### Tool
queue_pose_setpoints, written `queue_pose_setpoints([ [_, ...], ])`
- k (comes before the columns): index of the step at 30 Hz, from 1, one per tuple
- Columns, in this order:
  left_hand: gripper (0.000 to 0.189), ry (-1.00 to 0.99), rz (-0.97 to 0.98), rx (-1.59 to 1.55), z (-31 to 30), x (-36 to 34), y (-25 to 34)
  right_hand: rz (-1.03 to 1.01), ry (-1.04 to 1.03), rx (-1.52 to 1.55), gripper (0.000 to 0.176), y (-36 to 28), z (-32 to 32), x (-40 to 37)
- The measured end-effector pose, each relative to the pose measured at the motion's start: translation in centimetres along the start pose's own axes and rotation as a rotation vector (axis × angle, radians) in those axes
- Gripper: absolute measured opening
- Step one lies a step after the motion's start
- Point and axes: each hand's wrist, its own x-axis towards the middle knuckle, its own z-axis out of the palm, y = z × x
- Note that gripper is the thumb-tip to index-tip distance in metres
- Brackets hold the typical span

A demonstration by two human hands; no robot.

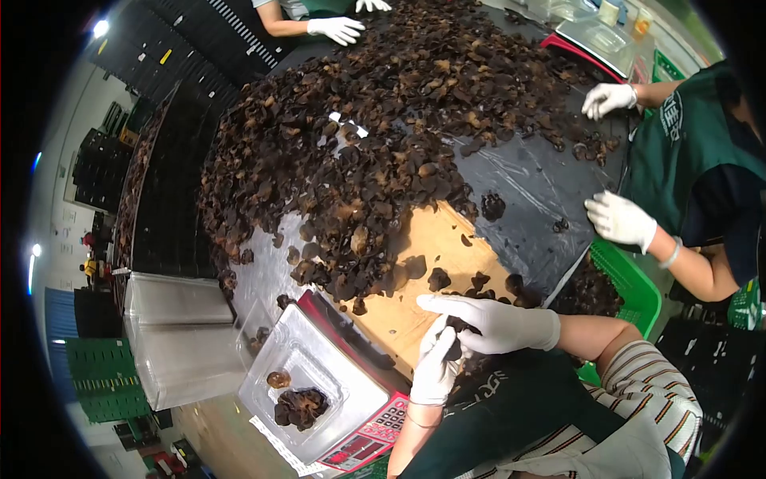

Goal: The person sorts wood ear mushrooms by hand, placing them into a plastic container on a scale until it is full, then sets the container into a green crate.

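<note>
My white-gloved left hand (436,369) is closed round a small dark piece of wood ear mushroom (453,350). From the other side, my right hand (507,325), also gloved, grips the same dark piece between thumb and fingers, its index finger reaching out past the left hand. Both hands meet just above the front of the table. Left of them stands a digital scale (363,399) with a red edge and keypad. On its pan lies a clear plastic tray (277,349) holding a clump of mushroom (301,408) and one loose brown piece (278,379).
A big mushroom heap (375,136) covers most of the table. Loose pieces lie on brown cardboard (439,239). Stacked clear trays (183,339) stand left. A co-worker's gloved hands (621,220) rest at right, near a green basket (642,287); another person's hand (337,30) is at the top.
</note>
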Motion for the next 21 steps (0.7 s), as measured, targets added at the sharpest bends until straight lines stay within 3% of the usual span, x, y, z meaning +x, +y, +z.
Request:
queue_pose_setpoints([
  [1, 0.025, 0.014, 0.034, 0.001, 0.2, 0.0, 0.1, 0.115, -0.023, 0.044, 0.069, -0.5, -0.3, 0.1],
  [4, 0.02, 0.121, 0.136, 0.058, 0.7, -0.2, 0.3, -0.078, 0.171, -0.21, 0.064, 0.0, -0.2, 0.1],
  [7, 0.021, 0.153, 0.258, 0.206, 0.5, 0.0, 0.3, -0.01, 0.124, -0.15, 0.058, 0.4, -0.8, -0.4],
  [12, 0.021, 0.162, 0.296, 0.365, -0.4, 0.4, -0.4, 0.085, 0.102, -0.023, 0.054, 0.4, -0.6, -0.8],
  [13, 0.021, 0.151, 0.308, 0.422, -0.6, 0.5, -0.5, 0.082, 0.17, -0.005, 0.041, 0.3, -0.4, -0.7],
  [16, 0.025, 0.174, 0.209, 0.945, -0.1, -0.3, 0.1, 0.052, -0.024, -0.11, 0.024, 1.2, -1.3, -0.6],
  [17, 0.033, 0.13, 0.225, 0.961, -0.1, -0.2, -0.2, 0.08, -0.004, -0.141, 0.01, 1.0, -1.8, -0.8],
  [18, 0.036, 0.136, 0.349, 0.87, -0.1, 0.2, -1.1, 0.07, -0.084, -0.166, 0.011, 1.3, -2.8, -1.0],
  [20, 0.038, 0.167, 0.375, 0.98, 0.2, 0.0, -0.8, 0.051, -0.245, -0.214, 0.014, 2.2, -5.3, -1.2],
  [21, 0.037, 0.149, 0.364, 0.959, 0.0, 0.1, -0.7, 0.114, -0.224, -0.33, 0.01, 1.4, -6.2, -0.7],
])
